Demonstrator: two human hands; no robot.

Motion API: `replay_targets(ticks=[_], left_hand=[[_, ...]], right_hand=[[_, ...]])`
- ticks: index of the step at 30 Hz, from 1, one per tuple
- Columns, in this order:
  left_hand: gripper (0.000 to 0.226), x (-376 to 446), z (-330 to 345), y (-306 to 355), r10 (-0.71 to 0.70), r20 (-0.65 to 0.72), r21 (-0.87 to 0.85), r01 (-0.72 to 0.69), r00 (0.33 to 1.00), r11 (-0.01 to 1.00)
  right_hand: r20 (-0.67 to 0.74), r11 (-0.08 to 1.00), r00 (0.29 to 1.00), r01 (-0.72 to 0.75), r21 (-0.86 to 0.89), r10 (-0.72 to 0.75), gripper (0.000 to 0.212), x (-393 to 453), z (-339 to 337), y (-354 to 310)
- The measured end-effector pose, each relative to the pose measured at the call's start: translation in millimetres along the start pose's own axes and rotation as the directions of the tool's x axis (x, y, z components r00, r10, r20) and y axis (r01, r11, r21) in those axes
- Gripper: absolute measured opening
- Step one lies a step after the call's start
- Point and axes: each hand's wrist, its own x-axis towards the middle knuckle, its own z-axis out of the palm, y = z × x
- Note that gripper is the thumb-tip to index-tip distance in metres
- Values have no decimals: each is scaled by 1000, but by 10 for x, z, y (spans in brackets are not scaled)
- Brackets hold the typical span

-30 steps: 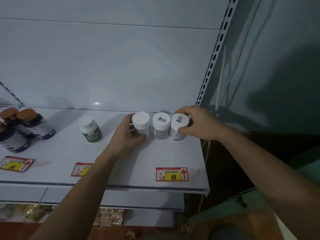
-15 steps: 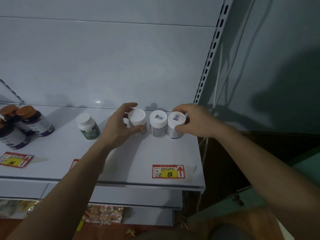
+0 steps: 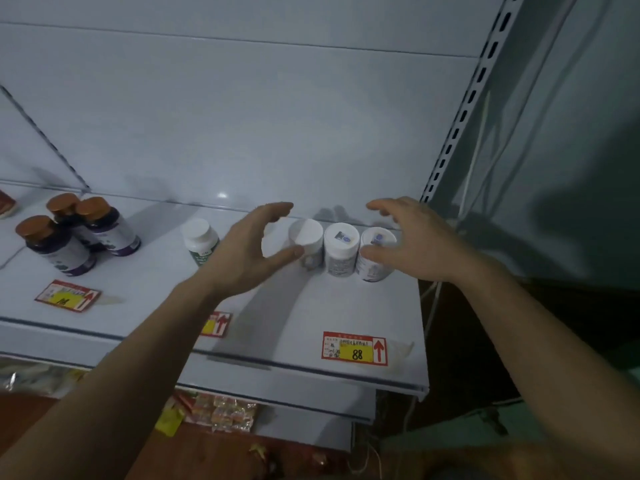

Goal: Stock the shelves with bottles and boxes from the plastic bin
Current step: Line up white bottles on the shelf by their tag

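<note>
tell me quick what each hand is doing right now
Left hand: open, holding nothing, beside the left white bottle.
Right hand: open, holding nothing, beside the right white bottle.

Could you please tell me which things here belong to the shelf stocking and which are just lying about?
Part of the job:
three white bottles in a row
left hand and right hand, both open beside them
shelf

Just there:
green-label bottle
brown-capped bottles
price tag
snack packets below
</note>
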Motion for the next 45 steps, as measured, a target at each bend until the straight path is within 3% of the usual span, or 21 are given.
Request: replay_targets(ticks=[3,7,15,24,31,37,45], left_hand=[[64,-72,-481,20,26,-79,164,-13,997,986],[62,-300,-1197,-158,-30,-115,357,69,993,931],[72,-1621,-2744,-1126,-202,-256,583,318,945,748],[73,-3422,-4303,-2177,-438,-427,520,612,791,596],[76,-4411,-5415,-2928,-581,-465,493,741,667,456],[78,-4719,-6266,-3759,-651,-489,457,807,580,376],[79,-4731,-7879,-5258,-675,-497,478,821,545,311]], right_hand=[[-40,992,993,113,-52,-115,70,133,-51,-301],[27,957,962,273,-95,-271,74,453,150,-870],[204,836,835,539,-107,-512,80,982,930,-2785],[252,591,588,804,-72,-769,82,1373,1974,-5449],[340,430,414,902,-32,-844,81,1474,2782,-7275],[377,353,332,935,-13,-865,80,1969,3349,-8514],[348,342,333,939,-39,-876,79,3256,4006,-10390]])
